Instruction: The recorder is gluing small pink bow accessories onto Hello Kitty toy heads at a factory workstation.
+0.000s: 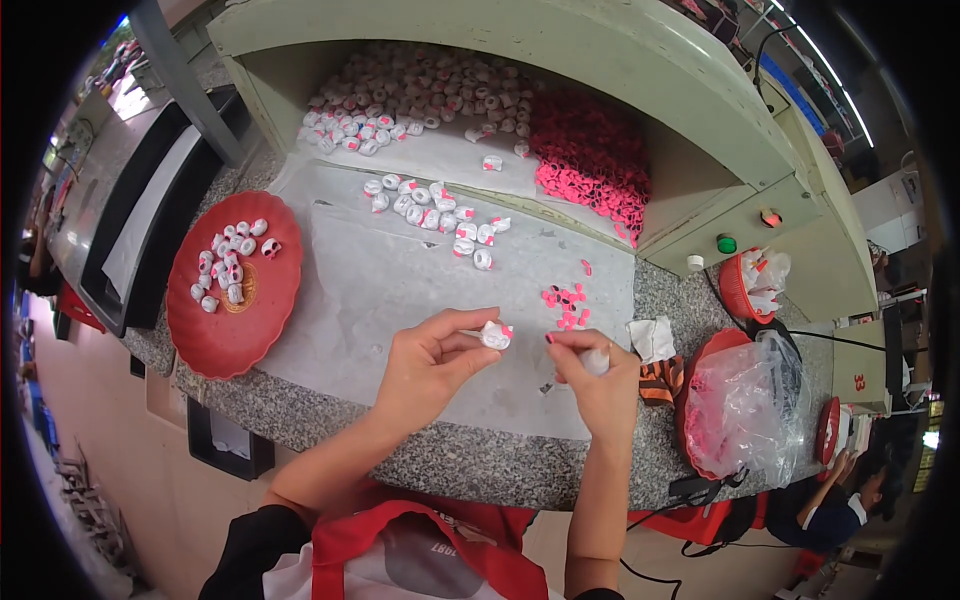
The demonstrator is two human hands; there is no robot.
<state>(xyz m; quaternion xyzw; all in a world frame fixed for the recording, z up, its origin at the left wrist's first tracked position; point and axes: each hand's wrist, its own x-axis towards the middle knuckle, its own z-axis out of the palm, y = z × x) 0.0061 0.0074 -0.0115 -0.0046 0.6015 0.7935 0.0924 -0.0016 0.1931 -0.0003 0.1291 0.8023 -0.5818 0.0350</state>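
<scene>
My left hand [425, 368] is closed, pinching a small white rounded piece [495, 335] with a pink patch between thumb and fingers. To its right, my right hand [605, 390] is closed too, with a tiny dark pink piece [549, 339] at its fingertips. A whitish rounded object [596, 360] sits inside the curled fingers of that hand; its kind is unclear. Just beyond lies a loose scatter of small flat pink pieces [567, 300]. Several more white pieces with pink patches [440, 212] rest farther back on the white sheet [350, 290].
A red scalloped plate [190, 335] at the left bears several white pieces. Under the pale green cabinet [560, 40] are heaps of white pieces [420, 85] and pink pieces [595, 150]. To the right are a folded cloth [660, 380], a plastic bag [755, 400] and a red basket [738, 290].
</scene>
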